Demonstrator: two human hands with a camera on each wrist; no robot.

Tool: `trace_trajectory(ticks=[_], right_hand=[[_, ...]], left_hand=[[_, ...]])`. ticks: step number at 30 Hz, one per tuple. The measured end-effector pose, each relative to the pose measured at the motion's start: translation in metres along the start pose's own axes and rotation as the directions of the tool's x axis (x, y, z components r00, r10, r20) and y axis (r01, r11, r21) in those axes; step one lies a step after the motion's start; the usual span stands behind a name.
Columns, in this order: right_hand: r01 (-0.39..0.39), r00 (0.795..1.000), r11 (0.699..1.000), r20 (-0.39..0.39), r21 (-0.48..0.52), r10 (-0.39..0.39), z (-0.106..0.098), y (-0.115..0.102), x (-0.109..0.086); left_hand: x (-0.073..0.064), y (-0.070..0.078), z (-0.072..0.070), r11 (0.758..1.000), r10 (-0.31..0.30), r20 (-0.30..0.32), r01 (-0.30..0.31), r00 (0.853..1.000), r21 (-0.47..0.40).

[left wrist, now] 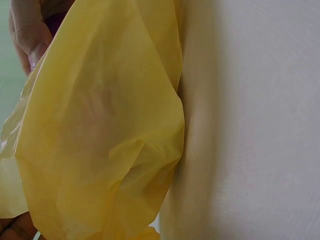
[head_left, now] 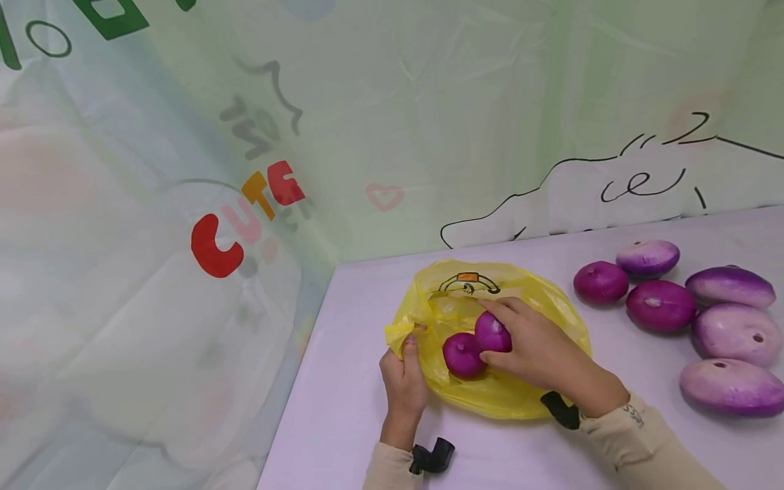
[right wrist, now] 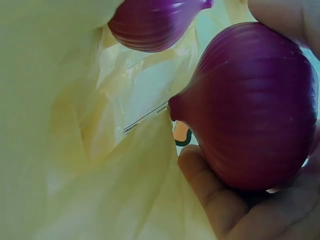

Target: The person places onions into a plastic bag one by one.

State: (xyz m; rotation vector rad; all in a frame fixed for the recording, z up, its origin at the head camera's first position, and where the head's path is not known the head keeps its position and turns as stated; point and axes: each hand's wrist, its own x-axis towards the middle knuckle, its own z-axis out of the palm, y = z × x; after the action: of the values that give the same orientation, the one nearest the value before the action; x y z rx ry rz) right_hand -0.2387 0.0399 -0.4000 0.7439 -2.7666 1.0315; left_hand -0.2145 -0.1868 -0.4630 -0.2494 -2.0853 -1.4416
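Observation:
My left hand (head_left: pixel 405 381) pinches the left rim of a yellow plastic bag (head_left: pixel 508 398), whose mouth is spread. In the head view my right hand (head_left: pixel 542 347) reaches over the bag's mouth and grips a purple onion (head_left: pixel 492 332) between thumb and fingers. Another purple onion (head_left: pixel 463 356) lies in the bag, just left of the held one. The right wrist view shows the held onion (right wrist: pixel 255 105) close up, its stem end toward the bag's side. Yellow plastic (left wrist: pixel 100 125) fills much of the left wrist view and hides most of the left hand.
Right of the bag are two round magenta onions, one nearer the bag (head_left: pixel 601 282) and one (head_left: pixel 661 306) beside it. Several oval purple-and-white vegetables (head_left: pixel 738 333) stand close by. A printed curtain (head_left: pixel 490 122) hangs behind the white table (head_left: pixel 331 381).

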Motion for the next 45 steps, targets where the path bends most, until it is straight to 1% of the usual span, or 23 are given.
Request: trace_trajectory(ticks=[11, 18, 20, 25, 35, 40, 45], right_hand=[[-0.014, 1.0, 1.0, 0.006, -0.011, 0.014, 0.003, 0.009, 0.002], [-0.034, 0.999, 0.999, 0.022, -0.018, 0.035, 0.005, 0.013, 0.003], [-0.036, 0.999, 0.999, 0.024, -0.023, 0.037, 0.006, 0.014, 0.003], [-0.056, 0.997, 0.998, 0.045, -0.027, 0.058, 0.007, 0.015, 0.003], [-0.074, 0.994, 0.997, 0.08, -0.025, 0.076, 0.011, 0.019, 0.004], [-0.062, 0.994, 0.998, 0.083, -0.033, 0.065, 0.013, 0.022, 0.004], [-0.05, 0.993, 0.997, 0.101, -0.051, 0.055, 0.016, 0.025, 0.003]], left_hand=[[0.0, 0.0, -0.001, 1.0, 0.0, 0.015, 0.0, 1.0, 0.013], [0.0, 0.0, 0.0, 1.0, 0.013, 0.006, -0.013, 1.0, 0.01], [0.0, 0.001, 0.0, 1.0, 0.009, 0.007, -0.009, 1.0, 0.005], [-0.001, 0.001, 0.0, 1.0, -0.005, 0.014, 0.005, 1.0, -0.004], [0.0, 0.002, 0.0, 1.0, 0.003, 0.018, -0.003, 1.0, 0.002], [0.0, 0.002, -0.001, 1.0, -0.005, 0.025, 0.005, 1.0, 0.004], [0.0, 0.002, -0.001, 1.0, 0.005, 0.024, -0.005, 1.0, 0.006]])
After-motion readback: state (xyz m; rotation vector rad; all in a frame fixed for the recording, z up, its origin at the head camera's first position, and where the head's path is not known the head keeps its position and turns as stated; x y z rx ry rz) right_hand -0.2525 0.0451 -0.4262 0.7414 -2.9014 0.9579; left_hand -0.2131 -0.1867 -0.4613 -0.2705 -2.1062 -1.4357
